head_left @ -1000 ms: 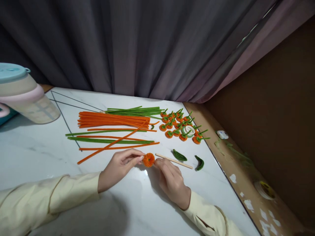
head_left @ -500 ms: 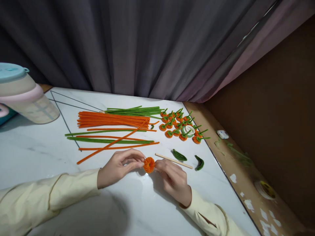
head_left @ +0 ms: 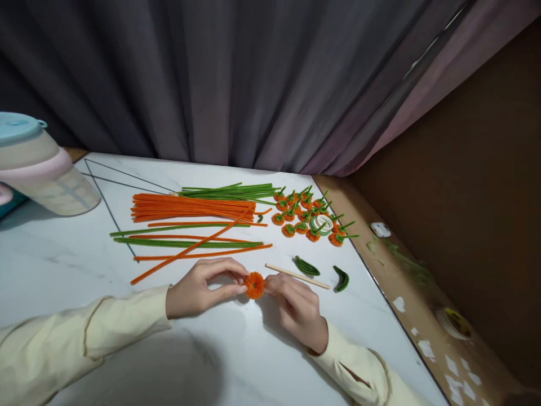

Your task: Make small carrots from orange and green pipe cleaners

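Between my two hands is a small ribbed orange pipe-cleaner pumpkin (head_left: pixel 254 286), its round face with a dark centre turned up toward me. My left hand (head_left: pixel 208 286) pinches its left edge between thumb and fingertips. From the other side, my right hand (head_left: pixel 298 307) grips its right edge with closed fingers; the fingertips are partly hidden. Just above my right hand lies a thin wooden stick (head_left: pixel 298 276). Beyond it are a folded green pipe-cleaner piece (head_left: pixel 307 266) and a curved green piece (head_left: pixel 341 279).
Orange pipe cleaners (head_left: pixel 192 208) and green pipe cleaners (head_left: pixel 228 192) lie bundled, with loose ones in front. Several finished pumpkins with green stems (head_left: pixel 288 230) surround a tape roll (head_left: pixel 322 224). A large tumbler (head_left: pixel 63 180) stands left. Paper scraps (head_left: pixel 426 349) lie beyond the table's right edge.
The pumpkin has turned slightly between my fingers, and its centre looks smaller. My left fingers have shifted a little on its edge. The whole view has moved slightly.
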